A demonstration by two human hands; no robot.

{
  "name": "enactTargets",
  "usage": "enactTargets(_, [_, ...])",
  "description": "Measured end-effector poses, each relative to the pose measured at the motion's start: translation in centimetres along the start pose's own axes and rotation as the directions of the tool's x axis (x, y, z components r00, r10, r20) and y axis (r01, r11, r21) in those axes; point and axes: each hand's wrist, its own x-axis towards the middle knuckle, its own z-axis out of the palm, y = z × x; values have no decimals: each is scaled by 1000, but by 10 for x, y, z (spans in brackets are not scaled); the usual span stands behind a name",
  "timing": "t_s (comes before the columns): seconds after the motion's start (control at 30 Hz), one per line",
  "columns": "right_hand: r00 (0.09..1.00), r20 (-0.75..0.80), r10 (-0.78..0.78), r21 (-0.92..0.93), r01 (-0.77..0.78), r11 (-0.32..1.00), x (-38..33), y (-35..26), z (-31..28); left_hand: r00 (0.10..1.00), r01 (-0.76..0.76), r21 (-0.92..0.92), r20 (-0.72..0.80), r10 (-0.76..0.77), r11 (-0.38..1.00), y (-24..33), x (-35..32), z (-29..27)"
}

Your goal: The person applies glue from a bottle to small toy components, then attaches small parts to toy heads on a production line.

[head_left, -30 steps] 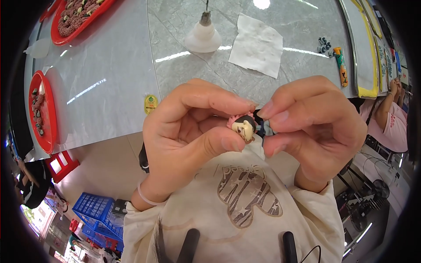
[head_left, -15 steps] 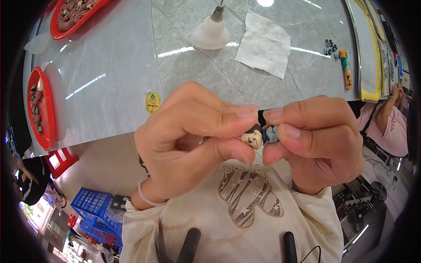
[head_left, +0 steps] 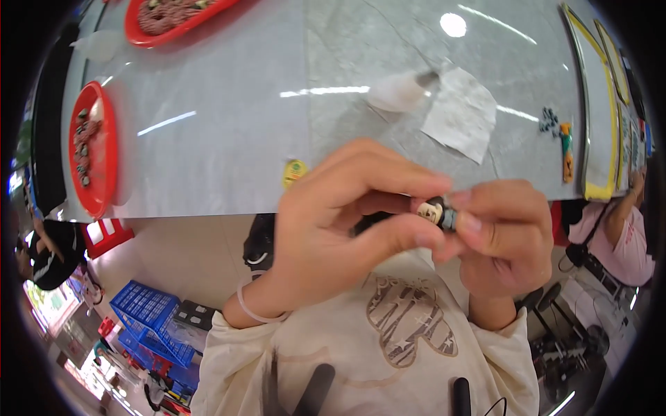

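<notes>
Both hands are meeting in front of the chest, just below the near edge of the grey table (head_left: 229, 139). The left hand (head_left: 333, 229) is pinching a small toy figure (head_left: 438, 210) between thumb and forefinger, fingers closed tight on it. The right hand (head_left: 503, 236) is gripping the same figure from the other side, its fingertips closed on the piece, so the figure is sitting between the two hands, mostly covered. On the table, a white paper napkin (head_left: 463, 114) is lying near a pale cone-shaped object (head_left: 399, 91), blurred. Two red trays (head_left: 94, 156) with dark small pieces are resting at the left and far-left edges. A blue crate (head_left: 149, 315) is standing on the floor.
</notes>
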Motion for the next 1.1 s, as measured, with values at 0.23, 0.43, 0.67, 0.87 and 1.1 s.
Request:
enactTargets(0.23, [997,-34,-74,-20,74,997,5,-11,10,1000,1,-199,9,0,980,16,-8,-15])
enactTargets(0.43, [994,-107,5,-106,-16,994,-13,-18,-16,751,-407,410,-358,555,816,65,-21,-86])
enactTargets(0.67, [987,-144,77,-67,-88,994,-12,-19,-28,810,450,885,-461,363,119,137,-38,-202])
enactTargets(0.87, [977,-166,130,-25,-136,990,-13,-22,-30,962,-101,955,22,272,279,151,73,-177])
enactTargets(1.1, [970,-160,183,10,-184,983,-16,-29,-35,957,-142,973,88,276,184,96,192,-174])
